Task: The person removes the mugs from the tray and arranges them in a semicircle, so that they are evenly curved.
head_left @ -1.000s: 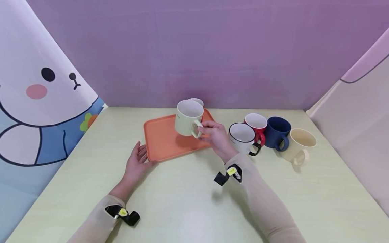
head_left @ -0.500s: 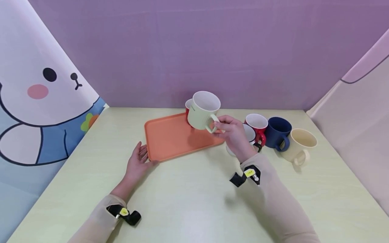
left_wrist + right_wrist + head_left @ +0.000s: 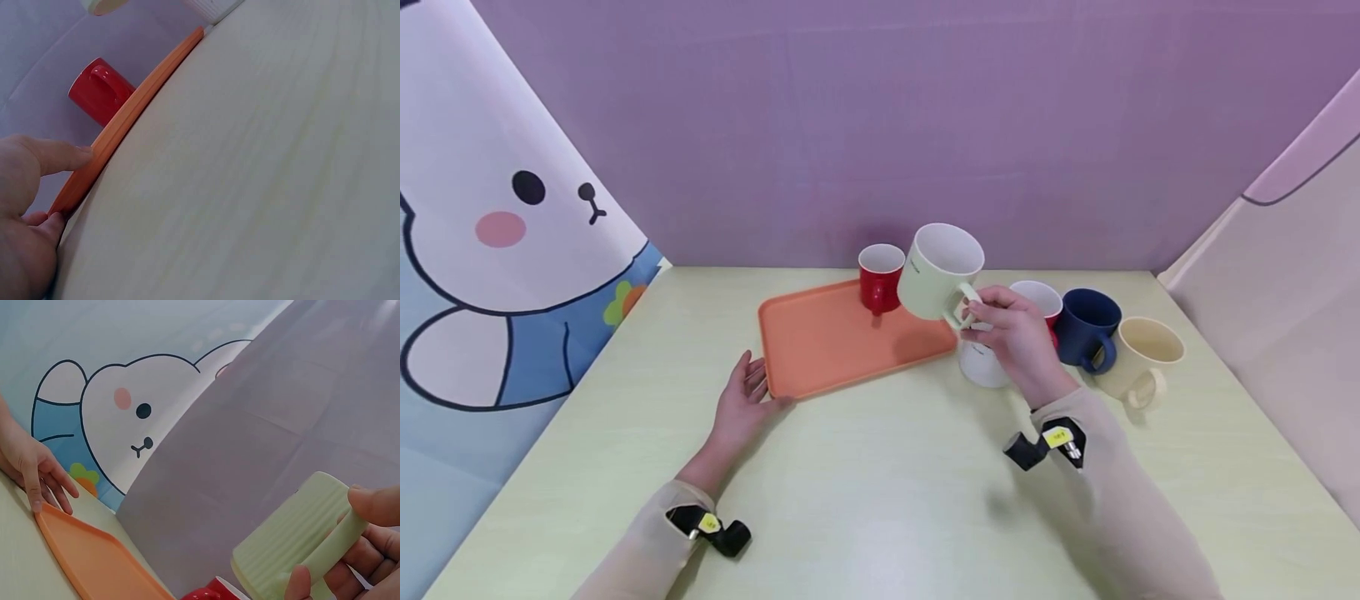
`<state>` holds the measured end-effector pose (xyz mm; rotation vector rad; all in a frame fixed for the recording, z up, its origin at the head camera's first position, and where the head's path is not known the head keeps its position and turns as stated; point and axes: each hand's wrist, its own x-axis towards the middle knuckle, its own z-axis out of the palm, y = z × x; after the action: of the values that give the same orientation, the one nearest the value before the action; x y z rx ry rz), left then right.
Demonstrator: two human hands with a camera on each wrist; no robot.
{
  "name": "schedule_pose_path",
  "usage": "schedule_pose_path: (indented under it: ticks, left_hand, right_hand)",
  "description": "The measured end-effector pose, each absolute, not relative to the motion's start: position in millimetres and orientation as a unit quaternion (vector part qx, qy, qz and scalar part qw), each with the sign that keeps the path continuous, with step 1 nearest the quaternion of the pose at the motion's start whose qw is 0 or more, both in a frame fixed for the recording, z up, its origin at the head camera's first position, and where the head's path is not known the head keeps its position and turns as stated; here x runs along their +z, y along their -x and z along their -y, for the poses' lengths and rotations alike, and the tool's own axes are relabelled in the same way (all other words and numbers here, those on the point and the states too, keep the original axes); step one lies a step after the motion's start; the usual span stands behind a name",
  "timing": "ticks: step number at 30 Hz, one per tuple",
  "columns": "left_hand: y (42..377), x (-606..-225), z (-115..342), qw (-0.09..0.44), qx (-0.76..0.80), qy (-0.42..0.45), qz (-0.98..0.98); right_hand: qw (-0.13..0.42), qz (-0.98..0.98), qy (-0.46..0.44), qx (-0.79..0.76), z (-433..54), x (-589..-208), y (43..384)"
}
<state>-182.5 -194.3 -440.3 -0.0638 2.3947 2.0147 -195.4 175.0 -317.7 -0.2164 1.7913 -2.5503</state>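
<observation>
My right hand (image 3: 1018,337) grips the handle of a pale green mug (image 3: 931,279), fingers and thumb around it. The mug is held up, slightly tilted, over the right end of the orange tray (image 3: 820,350); its ribbed side (image 3: 300,531) shows in the right wrist view. My left hand (image 3: 745,408) rests at the tray's near left corner, thumb along the front rim, fingers loosely extended by the left edge. In the left wrist view the thumb (image 3: 62,156) touches the rim. A red mug (image 3: 880,287) stands on the back of the tray.
Right of the tray, a white mug (image 3: 983,367) stands partly hidden behind my right hand. Beside it are another red mug (image 3: 1041,293), a navy mug (image 3: 1084,321) and a cream mug (image 3: 1135,358). A purple backdrop (image 3: 880,133) rises behind the table (image 3: 865,500).
My right hand has carried the pale green mug up and to the right, uncovering the red mug on the tray and covering part of the white mug. My left hand has stayed at the tray corner.
</observation>
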Motion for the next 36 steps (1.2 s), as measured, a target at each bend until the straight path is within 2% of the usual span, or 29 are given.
schedule_pose_path:
  ticks: [18, 36]
  left_hand:
    - [183, -439, 193, 0.004, 0.644, 0.016, -0.765]
    - [181, -439, 192, 0.000, 0.646, 0.014, -0.763]
  right_hand:
    - [-0.049, -0.528, 0.087, -0.843, -234, -326, 163]
    - [-0.077, -0.482, 0.125, -0.864, -283, -330, 133]
